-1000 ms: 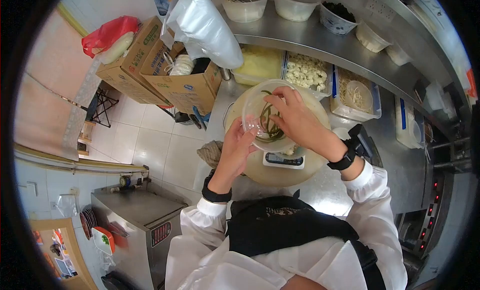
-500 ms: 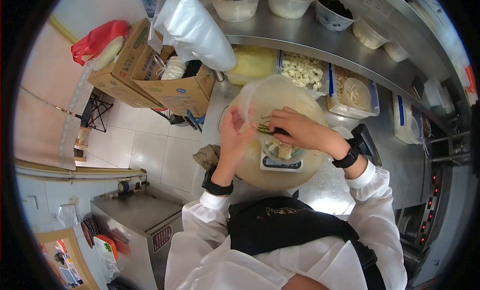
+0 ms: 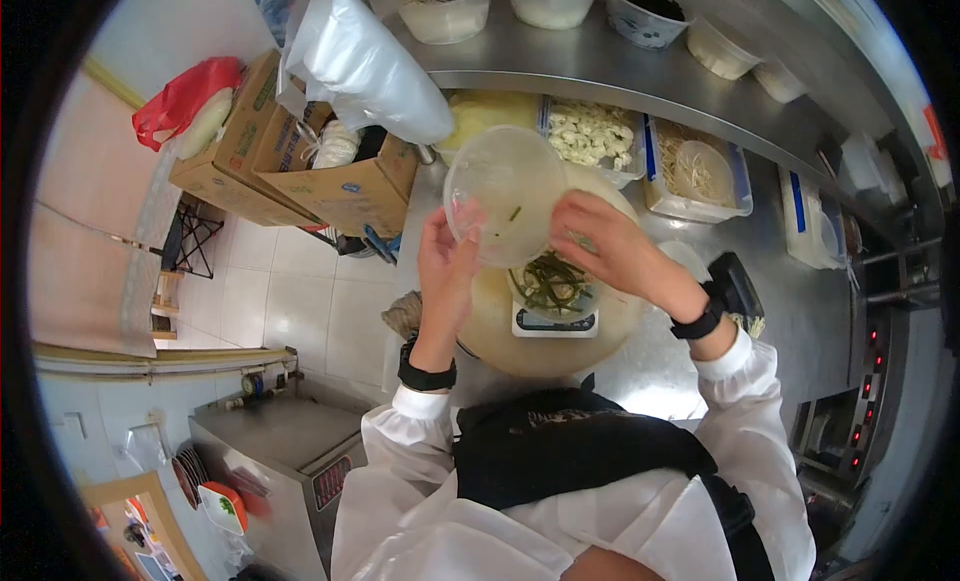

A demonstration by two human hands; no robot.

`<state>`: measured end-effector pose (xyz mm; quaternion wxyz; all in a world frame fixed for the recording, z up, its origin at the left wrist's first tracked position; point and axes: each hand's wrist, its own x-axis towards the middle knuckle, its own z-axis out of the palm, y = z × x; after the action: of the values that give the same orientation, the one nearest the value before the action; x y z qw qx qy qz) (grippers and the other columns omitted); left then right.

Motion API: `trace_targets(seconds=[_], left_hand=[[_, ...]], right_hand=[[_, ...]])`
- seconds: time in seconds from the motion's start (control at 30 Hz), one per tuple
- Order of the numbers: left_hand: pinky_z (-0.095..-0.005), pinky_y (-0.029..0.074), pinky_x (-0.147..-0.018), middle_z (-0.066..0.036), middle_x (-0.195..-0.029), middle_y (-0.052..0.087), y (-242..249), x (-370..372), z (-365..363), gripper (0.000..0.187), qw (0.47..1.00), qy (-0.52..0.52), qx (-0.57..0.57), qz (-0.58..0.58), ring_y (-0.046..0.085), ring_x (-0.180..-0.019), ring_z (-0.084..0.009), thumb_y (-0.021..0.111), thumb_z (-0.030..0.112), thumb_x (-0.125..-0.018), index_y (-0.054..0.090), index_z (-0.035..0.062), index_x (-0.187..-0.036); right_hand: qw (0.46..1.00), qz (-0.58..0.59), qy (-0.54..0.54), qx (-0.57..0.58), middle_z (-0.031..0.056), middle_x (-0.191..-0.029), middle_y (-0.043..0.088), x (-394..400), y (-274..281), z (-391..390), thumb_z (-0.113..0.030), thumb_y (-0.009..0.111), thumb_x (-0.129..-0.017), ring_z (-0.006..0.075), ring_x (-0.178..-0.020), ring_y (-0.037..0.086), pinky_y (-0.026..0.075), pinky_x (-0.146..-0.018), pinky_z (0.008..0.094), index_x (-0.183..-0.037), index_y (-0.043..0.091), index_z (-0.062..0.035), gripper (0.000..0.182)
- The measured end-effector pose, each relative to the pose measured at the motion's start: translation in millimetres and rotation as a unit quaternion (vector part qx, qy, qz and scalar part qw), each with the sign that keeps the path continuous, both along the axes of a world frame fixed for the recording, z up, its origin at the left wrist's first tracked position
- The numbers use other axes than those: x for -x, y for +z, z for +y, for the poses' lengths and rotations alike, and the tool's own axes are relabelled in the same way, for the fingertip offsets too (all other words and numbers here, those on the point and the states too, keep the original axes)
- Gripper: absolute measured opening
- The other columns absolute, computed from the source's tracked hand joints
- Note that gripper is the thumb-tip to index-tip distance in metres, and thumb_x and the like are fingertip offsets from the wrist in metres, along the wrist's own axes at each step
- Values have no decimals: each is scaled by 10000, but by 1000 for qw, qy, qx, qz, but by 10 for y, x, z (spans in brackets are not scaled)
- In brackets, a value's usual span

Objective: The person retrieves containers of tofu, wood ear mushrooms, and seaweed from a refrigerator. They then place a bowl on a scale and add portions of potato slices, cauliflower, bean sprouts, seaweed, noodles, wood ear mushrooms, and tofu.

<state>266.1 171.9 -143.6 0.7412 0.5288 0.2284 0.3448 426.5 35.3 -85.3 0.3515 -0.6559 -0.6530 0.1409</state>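
My left hand (image 3: 448,266) grips a clear plastic bowl (image 3: 505,171) by its near left rim. The bowl is tilted towards me, and a few green bits cling to its inside. At the bowl's right rim is my right hand (image 3: 610,243), its fingers curled; what they hold, if anything, I cannot make out. Just below both hands, cut green vegetable strips (image 3: 550,283) lie over pale food in a second clear bowl (image 3: 592,306). That one stands on a white digital kitchen scale (image 3: 530,327), which rests on a round board (image 3: 500,346).
Behind the board stand a tub of white chopped pieces (image 3: 590,131) and a tub of pale shreds (image 3: 690,171). Several bowls line the steel shelf (image 3: 560,79) above. A plastic bag roll (image 3: 370,71) and cardboard boxes (image 3: 340,196) are at left; a crumpled cloth (image 3: 403,314) lies beside the board.
Green strips from my right hand now lie on the pale food in the bowl on the scale. My right hand has moved up and right. The bowl in my left hand has turned to show its inside.
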Motion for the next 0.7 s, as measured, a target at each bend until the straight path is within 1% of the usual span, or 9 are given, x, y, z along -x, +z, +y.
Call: trace_targets(seconds=[0.03,0.1,0.2,0.37,0.43,0.47,0.53,0.6,0.7], left_hand=[[-373,491,-849,-140,-1246,460,4,-18,-38,381,1000,-18,5,2,464,-1148,-247,476,88,-888,334,23,-1236],[-372,488,-852,-138,-1247,461,70,-47,-130,379,999,-37,-11,10,468,-1144,-246,480,93,-888,339,24,-1233],[-370,483,-853,-133,-1246,465,137,-51,-209,375,999,-52,16,5,480,-1132,-245,486,105,-888,349,23,-1228],[-288,472,-790,-119,-1238,476,132,-45,-297,387,996,-67,53,-19,505,-1081,-191,556,117,-857,371,21,-1183],[-305,471,-791,-128,-1239,476,113,-79,-321,378,993,30,-113,9,501,-1091,-210,551,158,-871,380,18,-1178],[-305,471,-791,-128,-1239,476,148,-77,-328,378,993,21,-114,5,501,-1091,-210,551,158,-871,380,18,-1178],[-319,467,-794,-125,-1246,470,251,-66,-419,402,995,-50,83,8,486,-1113,-227,514,227,-898,372,14,-1208],[-328,441,-828,-126,-1252,469,322,-54,-605,423,987,-125,87,49,480,-1126,-236,456,288,-916,370,21,-1232],[-340,381,-903,-124,-1272,450,229,98,-820,489,966,-228,92,76,447,-1163,-234,361,378,-938,354,35,-1287]], right_hand=[[1000,1,-6,-1,98,-930,528,16,-35,71,-97,605,-761,288,-925,488,403,-803,386,-900,576,-60,147],[981,-142,-55,-121,96,-1019,536,52,-162,168,-116,594,-786,286,-949,492,396,-819,364,-931,571,-45,163],[991,-133,9,15,108,-1019,535,81,-156,42,-129,599,-783,289,-940,494,393,-815,364,-978,560,-46,215],[994,-108,26,-23,89,-996,537,189,-135,-304,-151,595,-773,282,-936,506,397,-808,365,-994,553,-61,243],[996,-87,21,-25,80,-1000,538,225,-134,-409,-160,586,-776,283,-936,505,395,-808,364,-1000,550,-66,245],[992,-97,-37,-77,67,-988,536,267,-140,-455,-149,589,-757,272,-932,505,393,-805,360,-993,548,-80,249],[979,-116,-121,-118,53,-976,535,315,-194,-622,-138,593,-738,262,-929,505,391,-802,356,-986,546,-94,256],[960,-211,-137,-126,32,-969,530,350,-299,-822,-102,600,-680,231,-947,497,385,-810,339,-978,559,-122,302],[959,-224,-139,-103,19,-955,527,435,-337,-1335,-96,593,-659,210,-943,493,378,-811,329,-969,573,-138,313]])
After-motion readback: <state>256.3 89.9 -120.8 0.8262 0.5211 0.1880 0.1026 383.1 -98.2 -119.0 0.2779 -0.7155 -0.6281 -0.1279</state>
